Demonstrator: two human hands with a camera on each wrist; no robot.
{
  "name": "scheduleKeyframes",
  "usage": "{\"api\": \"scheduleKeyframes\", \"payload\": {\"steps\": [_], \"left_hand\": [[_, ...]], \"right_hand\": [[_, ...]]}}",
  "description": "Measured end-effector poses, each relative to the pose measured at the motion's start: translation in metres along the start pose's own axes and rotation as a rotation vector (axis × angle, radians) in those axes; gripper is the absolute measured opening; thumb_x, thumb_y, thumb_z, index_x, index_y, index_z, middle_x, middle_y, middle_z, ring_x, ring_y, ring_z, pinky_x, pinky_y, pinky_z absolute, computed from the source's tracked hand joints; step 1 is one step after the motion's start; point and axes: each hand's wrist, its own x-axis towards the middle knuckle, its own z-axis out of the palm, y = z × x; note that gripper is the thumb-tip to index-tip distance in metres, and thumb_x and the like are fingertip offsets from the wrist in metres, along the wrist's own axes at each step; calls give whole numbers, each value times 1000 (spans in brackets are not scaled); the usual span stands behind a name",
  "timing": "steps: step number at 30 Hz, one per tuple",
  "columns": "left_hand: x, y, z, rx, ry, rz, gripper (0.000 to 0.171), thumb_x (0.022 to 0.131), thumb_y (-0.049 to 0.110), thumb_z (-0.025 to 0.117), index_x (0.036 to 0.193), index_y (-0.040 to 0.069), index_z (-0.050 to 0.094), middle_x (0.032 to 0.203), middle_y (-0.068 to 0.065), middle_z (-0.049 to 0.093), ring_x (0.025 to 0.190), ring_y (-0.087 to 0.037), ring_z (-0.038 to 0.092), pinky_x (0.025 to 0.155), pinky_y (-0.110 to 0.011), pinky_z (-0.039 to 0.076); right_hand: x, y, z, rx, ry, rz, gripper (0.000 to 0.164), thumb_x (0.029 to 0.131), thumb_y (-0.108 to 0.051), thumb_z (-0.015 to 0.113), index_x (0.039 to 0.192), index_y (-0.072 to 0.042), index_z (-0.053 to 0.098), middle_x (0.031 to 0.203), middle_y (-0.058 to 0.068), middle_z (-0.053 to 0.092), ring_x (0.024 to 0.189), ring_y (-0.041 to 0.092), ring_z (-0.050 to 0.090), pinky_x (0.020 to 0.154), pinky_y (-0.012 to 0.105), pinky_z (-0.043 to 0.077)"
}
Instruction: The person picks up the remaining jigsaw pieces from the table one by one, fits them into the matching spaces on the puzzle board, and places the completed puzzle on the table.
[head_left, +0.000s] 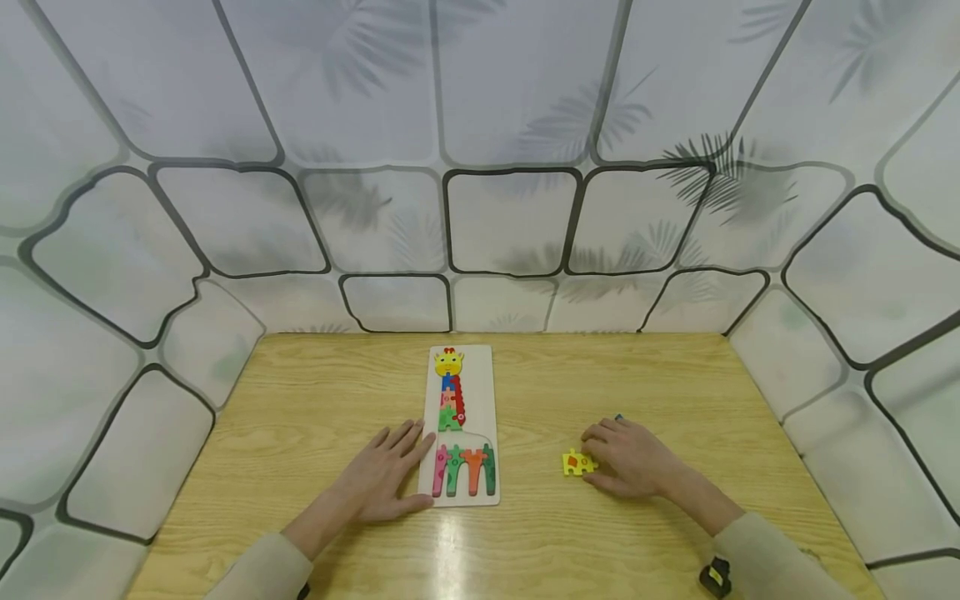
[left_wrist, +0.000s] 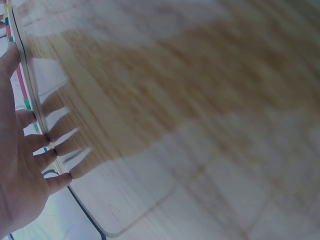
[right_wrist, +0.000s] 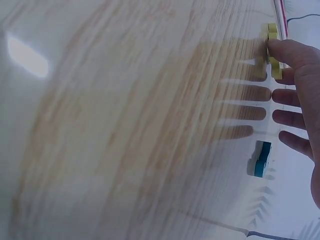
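A white giraffe puzzle board (head_left: 477,392) lies on the table with the head, neck, red mane and several leg pieces in it; its body space is bare. My left hand (head_left: 386,475) rests at the board's left edge, fingers spread and fairly straight. To the right of the board, my right hand (head_left: 628,458) pinches a yellow puzzle piece (head_left: 573,463) with an orange spot between thumb and forefinger. In the right wrist view the yellow piece (right_wrist: 273,50) stands on edge by the thumb. A teal puzzle piece (right_wrist: 262,160) lies beyond the other fingertips, mostly hidden in the head view.
The wooden table (head_left: 337,375) is enclosed at the back and sides by a pale cloth wall (head_left: 502,221) with a stone and leaf print. Near the right sleeve is a black object (head_left: 716,577).
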Motion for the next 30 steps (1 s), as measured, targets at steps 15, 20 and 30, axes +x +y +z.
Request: {"api": "scheduleKeyframes", "payload": {"steps": [15, 20, 30], "left_hand": [[1, -2, 0, 4, -5, -3, 95, 97, 78, 47, 166, 14, 35, 172, -19, 33, 160, -39, 33, 128, -62, 34], [1, -2, 1, 8, -5, -3, 95, 97, 78, 47, 166, 14, 34, 173, -18, 33, 161, -39, 33, 129, -61, 34], [-1, 0, -1, 11, -3, -3, 94, 97, 77, 48, 166, 14, 35, 173, -18, 33, 161, -39, 33, 128, -62, 35]], "right_hand": [[8, -6, -2, 23, 29, -9, 31, 94, -49, 76, 107, -21, 74, 112, -2, 75, 101, 16, 71, 82, 36, 62], [12, -8, -2, 17, 30, -6, 33, 94, -51, 76, 108, -22, 74, 113, -3, 76, 103, 16, 71, 84, 37, 62], [22, -15, -3, 5, 24, -12, 33, 95, -51, 74, 110, -22, 74, 114, -4, 75, 104, 15, 71, 86, 37, 61]]}}
